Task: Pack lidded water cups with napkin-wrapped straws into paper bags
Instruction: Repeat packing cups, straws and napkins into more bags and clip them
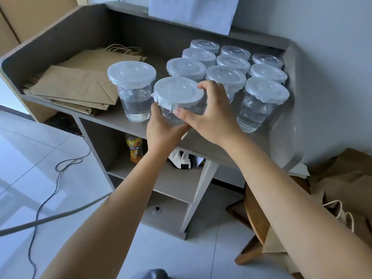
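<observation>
So both hands are on the same cup right at the front edge of the desk (201,141). The left hand (161,125) cups it from underneath and the near side, fingers curled round the clear wall, and the right hand (211,111) wraps over from the right, thumb across the front just under the lid and fingers round the far rim. That's a two-handed grip on the held cup (179,99), closed round it, nothing spread.

What matters for the next move, I'd say: the cup's long axis is tipped a bit, lid leaning toward the camera, so it needs to stay level or the water sloshes. Can't tell if its base is touching the desk.

Just left of it stands a single lidded cup (132,87) with water in it. Behind that, further left, lies the stack of flat paper bags (76,85), handles pointing away, so the left hand is the nearer one for grabbing a bag. Off to the right and back sit the other lidded cups (231,65) in rows. I don't see any straws.
</observation>
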{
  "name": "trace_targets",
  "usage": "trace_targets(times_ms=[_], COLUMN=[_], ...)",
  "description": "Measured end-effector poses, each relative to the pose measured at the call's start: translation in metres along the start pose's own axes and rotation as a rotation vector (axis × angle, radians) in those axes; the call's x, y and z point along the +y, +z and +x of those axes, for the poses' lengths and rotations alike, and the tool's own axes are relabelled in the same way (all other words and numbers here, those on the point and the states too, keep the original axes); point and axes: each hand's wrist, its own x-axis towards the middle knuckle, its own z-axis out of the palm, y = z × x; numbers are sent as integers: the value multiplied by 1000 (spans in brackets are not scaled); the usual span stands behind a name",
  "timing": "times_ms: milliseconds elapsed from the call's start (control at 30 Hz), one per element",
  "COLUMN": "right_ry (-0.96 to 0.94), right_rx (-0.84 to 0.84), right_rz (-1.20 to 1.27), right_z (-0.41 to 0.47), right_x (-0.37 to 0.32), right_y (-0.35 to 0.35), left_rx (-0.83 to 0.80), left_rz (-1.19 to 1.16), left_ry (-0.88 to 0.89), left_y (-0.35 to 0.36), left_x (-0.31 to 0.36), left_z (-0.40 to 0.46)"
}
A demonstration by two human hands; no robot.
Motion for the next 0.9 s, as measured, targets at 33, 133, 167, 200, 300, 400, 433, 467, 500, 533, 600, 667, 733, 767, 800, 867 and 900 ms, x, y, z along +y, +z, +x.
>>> trace_targets(times_ms=[33,133,167,200,300,400,433,467,500,533,600,667,733,767,800,867,900], right_ry=[-2,-2,5,15,33,55,61,68,77,96,154,212,259,280,305,363,392], right_rx=[-24,-68,-78,-85,-75,-56,-43,-31,-26,-33,-90,-143,-149,-149,-158,-199,-216], right_rz=[7,10,18,27,49,57,57,57,60,62,67,49,-4,-31,-52,-77,-85], right_z=[-1,-10,-14,-20,-44,-75,-88,-101,-112,-127,-156,-182,-212,-227,-242,-268,-279], right_x=[0,0,1,2,8,15,18,22,26,31,43,57,73,82,91,108,115], right_y=[-2,-10,-13,-18,-36,-57,-66,-76,-84,-95,-117,-140,-166,-179,-190,-210,-219], left_rx=[-16,-73,-90,-107,-137,-174,-194,-216,-239,-266,-330,-419,-525,-576,-627,-725,-776], left_rz=[0,-1,-10,-16,-33,-47,-49,-49,-51,-56,-70,-78,-88,-90,-91,-88,-95], left_ry=[8,42,47,50,67,86,92,96,100,102,114,123,122,123,124,113,96], left_y=[0,4,5,7,15,28,33,38,43,51,68,88,113,127,139,162,173], left_x=[-2,-5,-3,-1,8,12,15,17,18,19,21,20,21,21,21,18,18], left_z=[-4,-20,-26,-33,-59,-88,-100,-113,-125,-139,-168,-195,-225,-240,-255,-280,-293])
